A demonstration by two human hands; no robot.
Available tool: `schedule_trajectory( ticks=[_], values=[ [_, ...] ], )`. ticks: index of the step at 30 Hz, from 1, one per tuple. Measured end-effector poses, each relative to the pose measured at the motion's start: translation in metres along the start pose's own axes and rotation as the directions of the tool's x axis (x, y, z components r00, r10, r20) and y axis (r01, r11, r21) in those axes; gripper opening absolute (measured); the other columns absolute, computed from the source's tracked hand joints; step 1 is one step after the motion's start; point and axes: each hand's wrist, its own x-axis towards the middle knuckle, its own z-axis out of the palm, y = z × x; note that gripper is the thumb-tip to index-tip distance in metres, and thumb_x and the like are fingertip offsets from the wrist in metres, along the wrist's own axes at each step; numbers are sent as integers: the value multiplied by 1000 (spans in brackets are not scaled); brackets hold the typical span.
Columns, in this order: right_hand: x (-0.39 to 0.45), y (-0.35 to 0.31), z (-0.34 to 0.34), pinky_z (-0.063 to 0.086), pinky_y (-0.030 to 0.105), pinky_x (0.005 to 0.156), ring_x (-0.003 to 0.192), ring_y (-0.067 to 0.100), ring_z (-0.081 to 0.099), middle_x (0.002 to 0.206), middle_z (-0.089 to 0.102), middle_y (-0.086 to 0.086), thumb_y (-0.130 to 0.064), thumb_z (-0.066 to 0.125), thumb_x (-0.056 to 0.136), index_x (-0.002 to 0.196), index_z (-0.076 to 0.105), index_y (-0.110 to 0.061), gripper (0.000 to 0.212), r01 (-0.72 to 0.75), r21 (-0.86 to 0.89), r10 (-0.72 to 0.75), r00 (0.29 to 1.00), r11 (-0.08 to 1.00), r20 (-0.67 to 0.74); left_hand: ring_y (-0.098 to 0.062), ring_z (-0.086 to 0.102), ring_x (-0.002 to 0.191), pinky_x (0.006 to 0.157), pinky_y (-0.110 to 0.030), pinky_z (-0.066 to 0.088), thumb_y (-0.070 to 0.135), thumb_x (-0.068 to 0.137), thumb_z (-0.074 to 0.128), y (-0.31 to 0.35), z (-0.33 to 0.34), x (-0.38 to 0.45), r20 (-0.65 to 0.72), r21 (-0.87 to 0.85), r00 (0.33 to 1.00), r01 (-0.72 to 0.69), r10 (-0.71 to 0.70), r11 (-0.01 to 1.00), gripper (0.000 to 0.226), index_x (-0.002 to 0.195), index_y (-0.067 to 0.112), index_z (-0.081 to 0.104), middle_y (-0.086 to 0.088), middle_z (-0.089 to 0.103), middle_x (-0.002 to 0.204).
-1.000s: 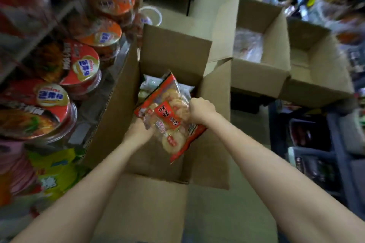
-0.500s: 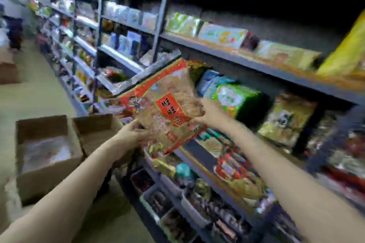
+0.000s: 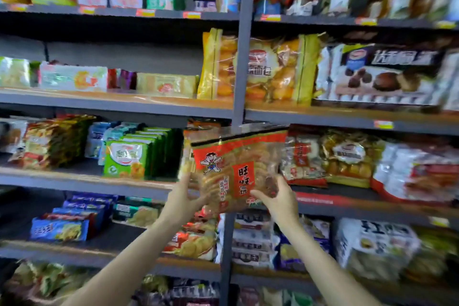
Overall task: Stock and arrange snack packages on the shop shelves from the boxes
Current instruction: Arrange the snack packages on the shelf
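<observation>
**Both hands on the rice cracker bag, held up at the middle shelf**

Your left hand (image 3: 185, 200) grips the lower left corner of the rice cracker bag (image 3: 238, 171), fingers wrapped behind it, thumb side toward you. Your right hand (image 3: 279, 197) holds the lower right edge, fingers curled onto the front of the pack. Both forearms reach up from the bottom of the frame.

The bag is clear with a red and orange band and a cartoon boy at upper left, red label block in the centre. It's upright, tilted slightly, and sits in front of the grey upright post (image 3: 239, 57) that splits the shelving. Top edge is just below the shelf board (image 3: 347, 118) above. Can't tell whether it touches the shelf it's held at.

Just right of the bag: a similar cracker pack (image 3: 301, 159), then a gold pack of small buns (image 3: 350, 156), then white and red packs (image 3: 417, 171). Left of it: a row of green packs (image 3: 129, 159) standing front to back, and yellow-red packs (image 3: 52, 140) further left.

Shelf above holds yellow bread bags (image 3: 278, 69) and a dark chocolate pie box (image 3: 382, 74). Shelf below has blue packs (image 3: 59, 230) on the left and stacked white packs (image 3: 253, 236) under your right hand. Everything is motion-blurred, so most print is unreadable
</observation>
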Motion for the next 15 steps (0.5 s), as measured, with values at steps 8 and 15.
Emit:
schedule_trajectory(
  ticks=[8, 15],
  values=[
    [60, 92, -116, 42, 27, 88, 115, 23, 55, 124, 59, 4, -29, 72, 80, 134, 46, -12, 62, 9, -225, -69, 964, 974, -259, -10, 59, 89, 80, -30, 53, 20, 91, 57, 35, 139, 41, 201, -8, 976, -87, 86, 996, 58, 139, 16, 26, 4, 57, 116],
    [144, 149, -152, 42, 26, 89, 122, 24, 50, 132, 54, 9, -39, 68, 83, 138, 39, -5, 71, -35, -285, -32, 973, 958, -229, -12, 49, 117, 95, -24, 41, 20, 93, 55, 82, 240, 113, 206, -102, 977, -40, 60, 994, 50, 136, 14, 29, 6, 49, 126]
  ],
)
